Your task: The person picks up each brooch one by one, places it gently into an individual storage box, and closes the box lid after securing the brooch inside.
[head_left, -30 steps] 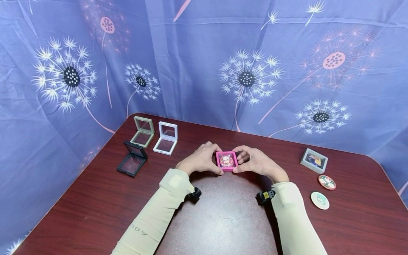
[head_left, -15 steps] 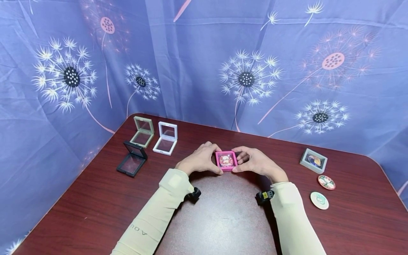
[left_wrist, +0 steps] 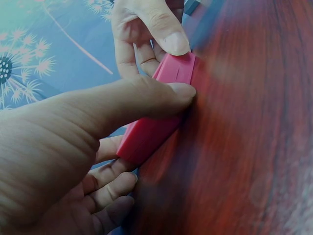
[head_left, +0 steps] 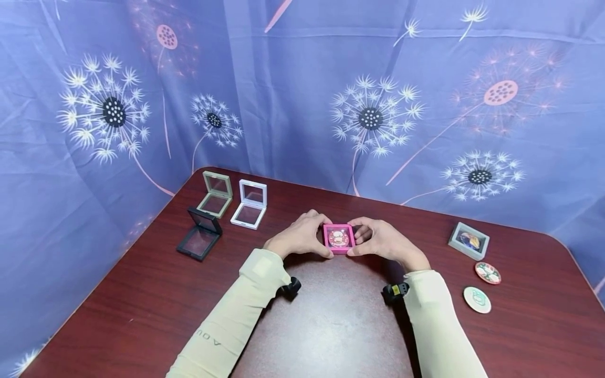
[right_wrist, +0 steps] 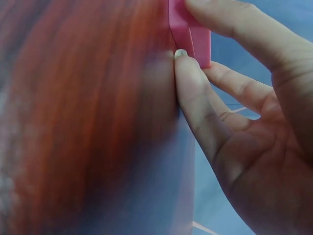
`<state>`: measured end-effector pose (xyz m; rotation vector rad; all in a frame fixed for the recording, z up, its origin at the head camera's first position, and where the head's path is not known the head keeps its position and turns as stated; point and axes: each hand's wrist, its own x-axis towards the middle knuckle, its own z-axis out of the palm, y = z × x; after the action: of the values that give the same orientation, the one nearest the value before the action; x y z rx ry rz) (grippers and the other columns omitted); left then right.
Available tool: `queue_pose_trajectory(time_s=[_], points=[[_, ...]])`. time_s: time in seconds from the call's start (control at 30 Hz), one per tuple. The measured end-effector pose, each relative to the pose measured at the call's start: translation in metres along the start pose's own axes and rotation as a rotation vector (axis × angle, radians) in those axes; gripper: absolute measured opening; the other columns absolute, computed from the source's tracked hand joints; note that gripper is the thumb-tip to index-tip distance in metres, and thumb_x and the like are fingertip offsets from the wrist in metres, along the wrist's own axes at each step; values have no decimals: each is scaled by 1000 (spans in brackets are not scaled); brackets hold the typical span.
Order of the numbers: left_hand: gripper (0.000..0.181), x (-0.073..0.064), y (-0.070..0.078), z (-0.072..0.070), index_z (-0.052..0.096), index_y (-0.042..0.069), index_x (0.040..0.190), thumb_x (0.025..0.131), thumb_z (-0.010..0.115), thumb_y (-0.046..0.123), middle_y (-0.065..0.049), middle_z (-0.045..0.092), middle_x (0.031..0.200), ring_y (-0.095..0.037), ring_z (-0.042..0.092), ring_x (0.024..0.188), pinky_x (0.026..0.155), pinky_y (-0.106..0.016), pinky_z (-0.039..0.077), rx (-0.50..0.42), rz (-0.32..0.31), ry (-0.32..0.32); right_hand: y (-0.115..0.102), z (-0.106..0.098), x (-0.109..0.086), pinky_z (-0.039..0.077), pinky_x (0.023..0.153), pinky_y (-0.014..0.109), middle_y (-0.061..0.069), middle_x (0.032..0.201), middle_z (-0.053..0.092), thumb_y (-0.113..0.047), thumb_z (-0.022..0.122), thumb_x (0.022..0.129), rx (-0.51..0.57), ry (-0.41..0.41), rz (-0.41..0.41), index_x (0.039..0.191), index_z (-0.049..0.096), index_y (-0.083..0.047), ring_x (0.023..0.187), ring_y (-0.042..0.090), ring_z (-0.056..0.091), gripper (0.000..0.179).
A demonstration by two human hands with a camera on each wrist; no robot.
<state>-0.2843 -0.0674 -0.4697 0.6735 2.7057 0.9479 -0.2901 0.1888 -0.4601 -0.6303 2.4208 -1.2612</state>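
Note:
A closed pink display case [head_left: 338, 251] lies on the table between both hands, with a round red badge [head_left: 338, 239] seen through its clear window. My left hand [head_left: 301, 236] grips the case's left side between thumb and fingers. From the other side, my right hand [head_left: 384, 242] pinches the right edge. In the left wrist view the left thumb [left_wrist: 182, 93] presses along the pink side wall of the case, and the right thumb touches its far corner. The right wrist view shows only a corner of the pink case [right_wrist: 200, 46], held between thumb and fingers.
Three open display cases stand at the left: green [head_left: 215, 203], white [head_left: 249, 214] and black [head_left: 199, 241]. A closed grey case [head_left: 469, 252] with a badge inside sits at the right, near a red-and-green badge [head_left: 488, 273] and a pale badge [head_left: 477, 300]. A blue curtain hangs behind the table.
The head view has shifted slightly, so everything appears a little further right. Both hands keep their hold on the pink display case, which stays in place on the table.

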Motion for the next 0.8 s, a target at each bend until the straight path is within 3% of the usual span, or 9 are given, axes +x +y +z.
queue_pose_trajectory(time_s=[0.33,0.8], points=[[78,0,0,-1,64,12,137,71,98,35,-4,56,121,-22,52,118,102,-36,46,-6,-4,-8,1,-2,1,56,85,39,14,103,71,-15,95,77,-94,8,-18,135,65,2,92,23,68,67],[84,-5,-5,-4,61,11,143,72,98,38,-5,57,126,-21,52,122,105,-37,45,-24,-12,-9,2,-2,-1,56,85,41,14,102,72,-15,95,75,-125,28,-35,130,66,3,91,24,69,65]])
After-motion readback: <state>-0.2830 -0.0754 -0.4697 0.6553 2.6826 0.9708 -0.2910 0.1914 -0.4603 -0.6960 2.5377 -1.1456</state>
